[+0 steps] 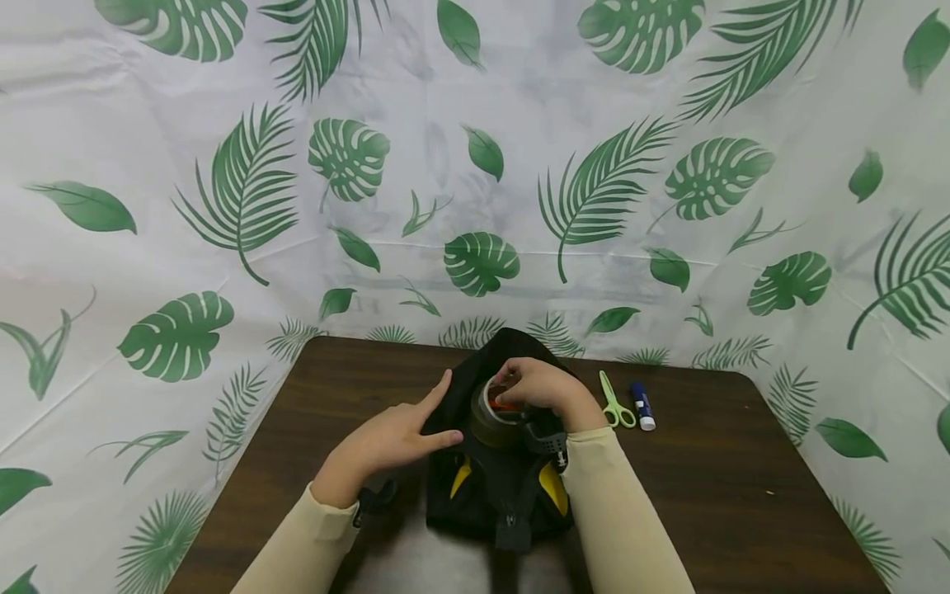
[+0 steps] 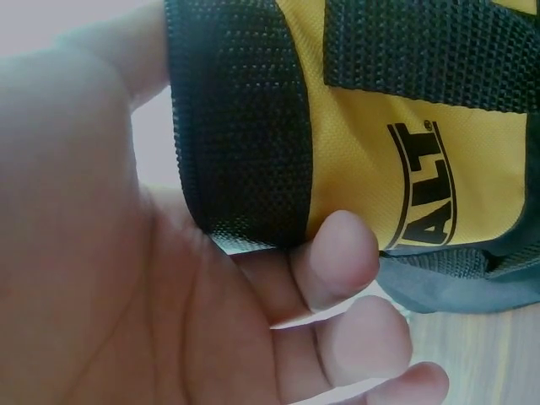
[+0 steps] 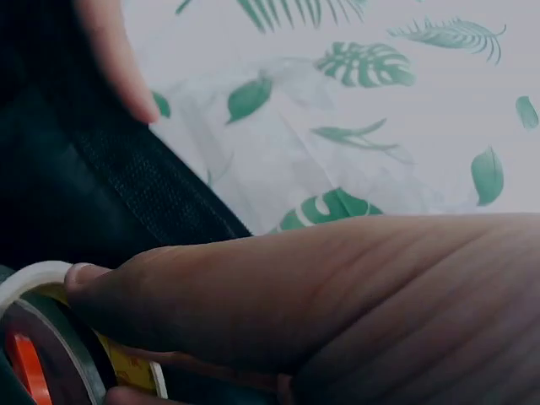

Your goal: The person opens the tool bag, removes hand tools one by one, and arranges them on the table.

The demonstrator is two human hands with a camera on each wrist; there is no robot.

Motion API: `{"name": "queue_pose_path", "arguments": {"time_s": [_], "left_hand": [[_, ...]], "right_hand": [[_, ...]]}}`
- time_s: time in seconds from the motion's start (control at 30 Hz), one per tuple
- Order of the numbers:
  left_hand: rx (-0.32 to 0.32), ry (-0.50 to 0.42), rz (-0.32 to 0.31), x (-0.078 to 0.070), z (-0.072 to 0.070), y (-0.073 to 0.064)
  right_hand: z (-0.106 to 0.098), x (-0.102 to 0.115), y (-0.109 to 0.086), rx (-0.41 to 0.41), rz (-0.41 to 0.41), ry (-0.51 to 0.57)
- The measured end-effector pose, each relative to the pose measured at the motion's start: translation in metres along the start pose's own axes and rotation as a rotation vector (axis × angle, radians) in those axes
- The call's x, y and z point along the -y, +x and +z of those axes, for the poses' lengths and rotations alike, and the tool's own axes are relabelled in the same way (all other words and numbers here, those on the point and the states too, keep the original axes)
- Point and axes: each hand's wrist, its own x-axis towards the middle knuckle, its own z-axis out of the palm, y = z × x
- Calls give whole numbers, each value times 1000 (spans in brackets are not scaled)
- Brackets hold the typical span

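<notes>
A black and yellow fabric tool bag [image 1: 475, 503] with its mouth open stands on the table, black webbing straps on its side. My right hand [image 1: 540, 384] reaches over the mouth and pinches the rim of a tape roll [image 3: 34, 278], which is pale with a yellow inner face. Something orange [image 3: 29, 371] shows through the roll's hole; its kind is hidden. At the bag's left side my left hand [image 1: 386, 441] rests against the edge, thumb and forefinger spread, the other fingers [image 2: 367, 337] loosely extended along the yellow side with black lettering.
Green scissors [image 1: 616, 404] and a blue marker with a white cap [image 1: 642, 407] lie on the brown table [image 1: 712, 487], right of the bag. A leaf-patterned white cloth [image 1: 416, 165] hangs behind and beside the table.
</notes>
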Motion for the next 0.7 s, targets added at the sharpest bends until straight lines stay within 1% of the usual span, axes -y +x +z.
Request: {"name": "queue_pose_path", "arguments": {"time_s": [0.13,0.37,0.5,0.57,0.7], "left_hand": [[4,1,1,0,0,1],[-1,10,3,1,0,1],[-5,16,4,1,0,2],[-6,20,3,0,0,2],[-4,18,5,-1,0,1]], "right_hand": [[-1,-2,-3,-24,43,-87],[0,-5,-10,-45,72,-164],[0,-5,-12,-33,117,-198],[1,-4,-13,-14,138,-214],[3,-4,-14,24,151,-247]]}}
